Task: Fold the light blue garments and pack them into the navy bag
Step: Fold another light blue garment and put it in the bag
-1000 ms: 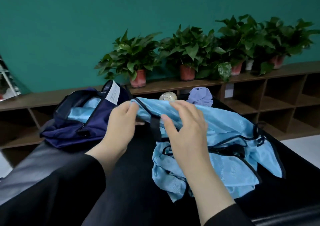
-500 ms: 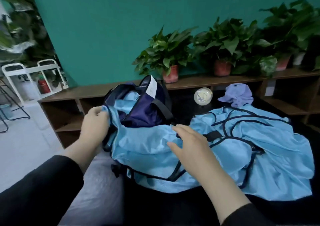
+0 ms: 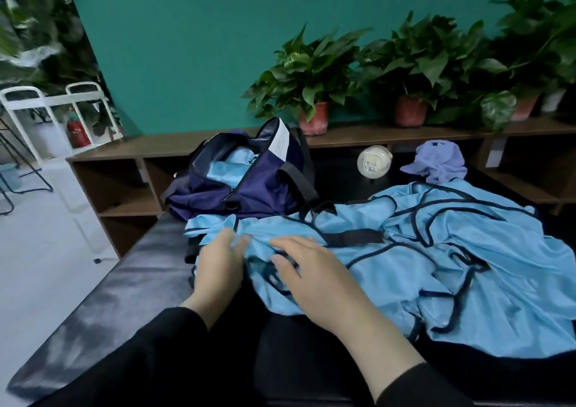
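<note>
- Left hand (image 3: 218,264) lies flat, fingers straight, on the light blue garments (image 3: 436,250).
- Right hand (image 3: 314,272), fingers spread, presses them too.
- Garments heaped just in front of the open navy bag (image 3: 249,185).

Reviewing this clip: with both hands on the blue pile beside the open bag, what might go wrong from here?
1. The light blue garments lie tangled, dark straps looping across each other; folding one piece may drag others along.
2. The left hand and right hand rest flat near the table's left edge, so cloth there could slide off.
3. The navy bag already holds blue fabric and sags, so its opening may be awkward to fill.
</note>
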